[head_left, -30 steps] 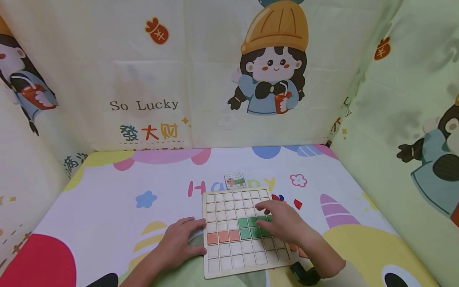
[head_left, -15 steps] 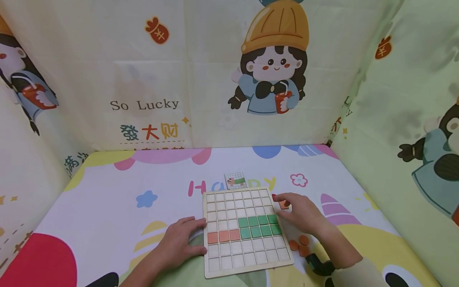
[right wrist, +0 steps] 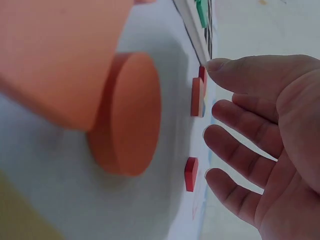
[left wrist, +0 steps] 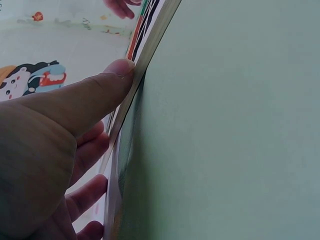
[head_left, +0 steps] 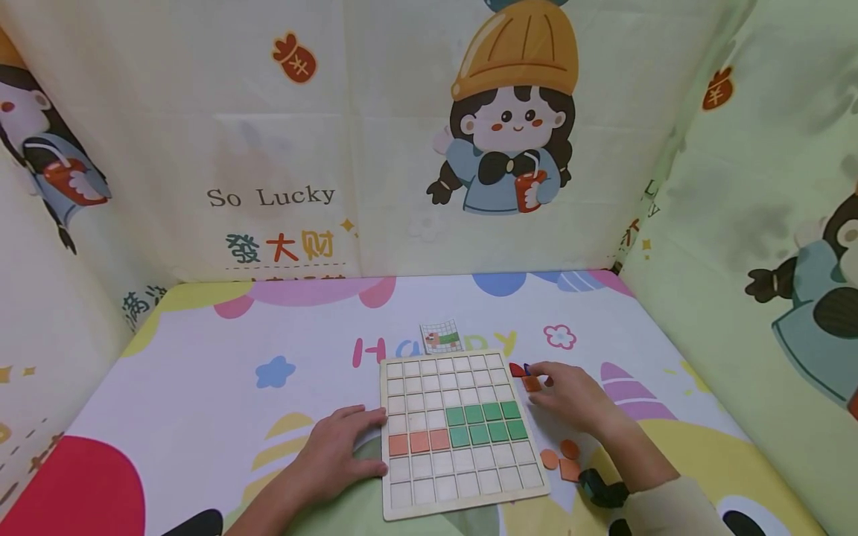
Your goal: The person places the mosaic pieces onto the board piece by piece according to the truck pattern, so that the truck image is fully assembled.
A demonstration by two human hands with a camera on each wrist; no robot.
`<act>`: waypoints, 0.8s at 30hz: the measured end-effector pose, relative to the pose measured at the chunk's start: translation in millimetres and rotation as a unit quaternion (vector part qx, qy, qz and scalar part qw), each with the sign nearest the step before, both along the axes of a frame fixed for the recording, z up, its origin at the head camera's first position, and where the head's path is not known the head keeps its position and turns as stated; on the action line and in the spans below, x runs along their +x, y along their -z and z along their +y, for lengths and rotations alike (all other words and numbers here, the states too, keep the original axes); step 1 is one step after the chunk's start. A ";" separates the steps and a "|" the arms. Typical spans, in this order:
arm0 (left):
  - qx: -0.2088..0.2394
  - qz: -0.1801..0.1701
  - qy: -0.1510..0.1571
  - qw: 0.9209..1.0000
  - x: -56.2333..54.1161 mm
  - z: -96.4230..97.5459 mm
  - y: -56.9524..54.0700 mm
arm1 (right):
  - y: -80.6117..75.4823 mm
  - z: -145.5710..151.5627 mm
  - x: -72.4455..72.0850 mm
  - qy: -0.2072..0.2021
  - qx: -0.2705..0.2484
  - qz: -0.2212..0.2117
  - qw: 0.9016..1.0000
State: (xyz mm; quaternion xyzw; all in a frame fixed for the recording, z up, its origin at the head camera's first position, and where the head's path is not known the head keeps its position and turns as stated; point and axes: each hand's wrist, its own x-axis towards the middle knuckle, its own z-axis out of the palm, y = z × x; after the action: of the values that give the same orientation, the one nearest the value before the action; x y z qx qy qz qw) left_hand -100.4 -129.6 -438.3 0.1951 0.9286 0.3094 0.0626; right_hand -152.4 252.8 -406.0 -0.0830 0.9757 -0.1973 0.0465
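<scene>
A wooden grid board (head_left: 422,493) lies on the patterned tablecloth in the head view. A row of salmon-orange square tiles (head_left: 418,442) and two rows of green square tiles (head_left: 494,429) fill some cells. My left hand (head_left: 338,450) rests against the board's left edge, its thumb (left wrist: 107,85) touching the wooden side. Off the board's upper right edge, my right hand (head_left: 570,394) hovers with parted fingers over small loose pieces: a red one (head_left: 516,369), a blue one (head_left: 527,368) and an orange square (head_left: 531,383). Nothing shows between its fingers in the right wrist view.
Behind the board lies a small card (head_left: 440,337) with a coloured grid picture. Loose orange discs (head_left: 550,458) and an orange square (head_left: 570,470) sit right of the board, near a black wrist device (head_left: 602,488). Printed cloth walls (head_left: 395,149) enclose the table.
My right hand has moved right from above the board's green tiles to the loose pieces beside it, uncovering the tiles. The left hand stays at the board's edge.
</scene>
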 end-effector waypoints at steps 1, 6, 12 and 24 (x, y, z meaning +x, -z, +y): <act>0.000 -0.002 -0.001 1.000 0.1 0.2 -0.3 | 0.6 0.4 -0.3 0.000 0.004 -0.001 1.000; -0.002 -0.005 -0.003 1.000 0.6 1.0 -1.0 | 1.6 1.9 -2.1 -0.010 0.009 -0.005 1.000; -0.005 -0.007 -0.007 1.000 -0.6 1.7 -0.8 | 3.8 3.0 -3.5 -0.011 0.012 -0.010 1.000; -0.004 -0.005 -0.001 1.000 1.5 1.1 -2.7 | 5.1 2.6 -1.5 -0.001 0.013 -0.014 1.000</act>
State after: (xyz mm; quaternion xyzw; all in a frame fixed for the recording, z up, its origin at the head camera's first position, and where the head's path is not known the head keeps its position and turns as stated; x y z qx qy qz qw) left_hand -98.9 -128.5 -435.6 0.1921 0.9299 0.3064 0.0675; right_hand -153.9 255.4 -411.1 -0.0806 0.9773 -0.1861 0.0609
